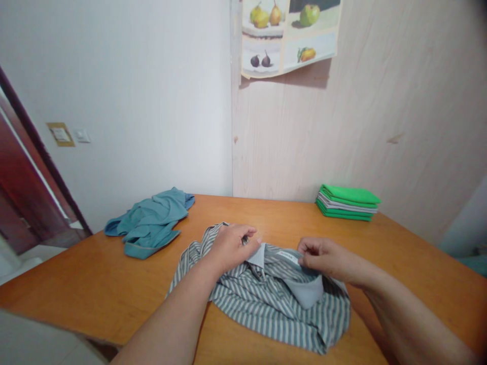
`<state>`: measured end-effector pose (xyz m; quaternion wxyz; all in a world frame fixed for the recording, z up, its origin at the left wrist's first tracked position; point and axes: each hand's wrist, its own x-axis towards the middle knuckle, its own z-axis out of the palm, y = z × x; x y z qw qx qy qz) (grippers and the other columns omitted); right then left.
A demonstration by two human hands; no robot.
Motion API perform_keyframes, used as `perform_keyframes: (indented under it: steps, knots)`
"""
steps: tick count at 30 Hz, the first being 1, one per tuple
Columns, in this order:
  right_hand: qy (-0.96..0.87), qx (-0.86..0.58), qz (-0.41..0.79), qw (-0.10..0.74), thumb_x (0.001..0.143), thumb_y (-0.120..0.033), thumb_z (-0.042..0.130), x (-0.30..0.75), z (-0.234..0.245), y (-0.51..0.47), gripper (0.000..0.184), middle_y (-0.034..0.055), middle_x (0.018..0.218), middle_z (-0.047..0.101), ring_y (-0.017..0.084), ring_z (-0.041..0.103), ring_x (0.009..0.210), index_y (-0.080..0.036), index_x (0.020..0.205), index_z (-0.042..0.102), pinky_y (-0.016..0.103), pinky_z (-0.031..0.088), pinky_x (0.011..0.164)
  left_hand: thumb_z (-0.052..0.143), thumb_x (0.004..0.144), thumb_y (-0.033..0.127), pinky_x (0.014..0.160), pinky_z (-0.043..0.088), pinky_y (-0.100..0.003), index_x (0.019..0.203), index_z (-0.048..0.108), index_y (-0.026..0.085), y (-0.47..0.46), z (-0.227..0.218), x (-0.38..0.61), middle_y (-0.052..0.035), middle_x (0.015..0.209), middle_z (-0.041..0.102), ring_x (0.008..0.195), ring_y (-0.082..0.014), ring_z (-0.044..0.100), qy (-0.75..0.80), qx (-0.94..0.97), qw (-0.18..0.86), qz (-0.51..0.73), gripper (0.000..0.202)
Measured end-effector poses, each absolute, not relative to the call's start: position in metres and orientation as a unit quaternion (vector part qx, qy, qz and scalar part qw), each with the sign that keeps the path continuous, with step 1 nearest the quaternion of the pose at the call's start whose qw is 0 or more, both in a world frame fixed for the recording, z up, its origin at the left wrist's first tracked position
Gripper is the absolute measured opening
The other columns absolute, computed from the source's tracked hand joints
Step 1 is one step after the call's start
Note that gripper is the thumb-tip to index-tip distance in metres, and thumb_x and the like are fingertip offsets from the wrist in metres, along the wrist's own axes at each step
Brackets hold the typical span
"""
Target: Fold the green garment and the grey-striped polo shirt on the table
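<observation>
A grey-and-white striped shirt (274, 317) lies bunched on the table in front of me, its pale collar turned up and a white label showing inside the neck. At the collar's left part, my left hand (234, 247) is closed on the shirt with curled fingers, its thumb against the collar edge; the exact grip is partly hidden. Beside the label, my right hand (325, 258) pinches the collar's right side between thumb and fingers. Both forearms reach in from the lower edge of the view.
A crumpled teal garment (154, 223) lies at the table's back left. A neat stack of folded green and grey cloth (348, 203) sits at the back right. The wooden table (403, 258) meets a wall carrying a fruit poster (291, 38).
</observation>
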<state>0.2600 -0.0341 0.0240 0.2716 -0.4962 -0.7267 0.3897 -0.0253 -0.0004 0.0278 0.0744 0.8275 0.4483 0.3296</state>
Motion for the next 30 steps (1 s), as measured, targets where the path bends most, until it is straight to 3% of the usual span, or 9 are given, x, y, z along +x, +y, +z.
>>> perform_keyframes:
  steps: [4, 8, 14, 18, 22, 26, 30]
  knots:
    - [-0.713, -0.553, 0.188, 0.388, 0.079, -0.031, 0.058, 0.266, 0.027, -0.024, 0.01, -0.0026, 0.065, 0.053, 0.013, 0.048, 0.062, -0.021, 0.078, 0.058, 0.024, 0.034, 0.054, 0.06, 0.087, 0.052, 0.089, 0.042, -0.035, 0.114, 0.072, 0.028, -0.003, 0.027, -0.026, -0.0036, 0.105, 0.075, 0.099, -0.0267, 0.065, 0.46, 0.858, 0.048, 0.224, 0.037]
    - [-0.702, -0.587, 0.081, 0.396, 0.083, -0.033, 0.054, 0.268, 0.027, -0.021, 0.012, -0.0021, 0.07, 0.06, 0.014, 0.052, 0.062, -0.023, 0.086, 0.06, 0.026, 0.036, 0.056, 0.064, 0.083, 0.052, 0.087, 0.041, -0.035, 0.117, 0.07, 0.028, -0.001, 0.023, -0.026, -0.0042, 0.108, 0.074, 0.1, -0.0276, 0.063, 0.459, 0.861, 0.049, 0.213, 0.042]
    - [-0.672, -0.569, 0.142, 0.453, 0.082, -0.036, 0.054, 0.267, 0.022, -0.018, 0.013, -0.0029, 0.068, 0.057, 0.015, 0.053, 0.064, -0.023, 0.082, 0.056, 0.026, 0.039, 0.059, 0.06, 0.085, 0.038, 0.074, 0.042, -0.026, 0.087, 0.069, 0.02, 0.012, 0.015, -0.025, 0.0003, 0.083, 0.069, 0.08, -0.0177, 0.06, 0.437, 0.81, 0.186, 0.343, 0.019]
    - [-0.634, -0.558, 0.208, 0.493, 0.078, -0.037, 0.058, 0.267, 0.024, -0.016, 0.017, -0.0039, 0.065, 0.054, 0.013, 0.05, 0.059, -0.021, 0.083, 0.055, 0.024, 0.037, 0.054, 0.06, 0.084, 0.037, 0.069, 0.042, -0.024, 0.085, 0.061, 0.018, 0.013, 0.017, -0.024, 0.0013, 0.077, 0.061, 0.073, -0.015, 0.056, 0.394, 0.727, 0.327, 0.457, 0.019]
    - [-0.597, -0.566, 0.27, 0.5, 0.075, -0.04, 0.061, 0.262, 0.031, -0.022, 0.021, -0.0063, 0.059, 0.049, 0.011, 0.043, 0.051, -0.021, 0.082, 0.055, 0.023, 0.031, 0.046, 0.062, 0.083, 0.039, 0.063, 0.04, -0.023, 0.084, 0.055, 0.018, 0.01, 0.02, -0.022, 0.0033, 0.07, 0.055, 0.066, -0.013, 0.052, 0.378, 0.673, 0.41, 0.486, 0.022]
    - [-0.57, -0.57, 0.327, 0.493, 0.075, -0.039, 0.06, 0.26, 0.036, -0.028, 0.02, -0.0075, 0.058, 0.047, 0.009, 0.039, 0.047, -0.021, 0.082, 0.055, 0.021, 0.027, 0.042, 0.059, 0.085, 0.038, 0.063, 0.039, -0.024, 0.085, 0.057, 0.019, 0.008, 0.021, -0.023, 0.0031, 0.07, 0.056, 0.065, -0.0133, 0.051, 0.382, 0.695, 0.387, 0.47, 0.02]
    - [-0.574, -0.562, 0.415, 0.427, 0.069, -0.032, 0.062, 0.264, 0.034, -0.03, 0.016, -0.0068, 0.058, 0.05, 0.008, 0.041, 0.049, -0.019, 0.078, 0.058, 0.02, 0.028, 0.042, 0.06, 0.083, 0.03, 0.07, 0.04, -0.027, 0.078, 0.065, 0.019, 0.008, 0.024, -0.027, -0.0009, 0.077, 0.062, 0.076, -0.0167, 0.056, 0.416, 0.772, 0.198, 0.439, 0.013]
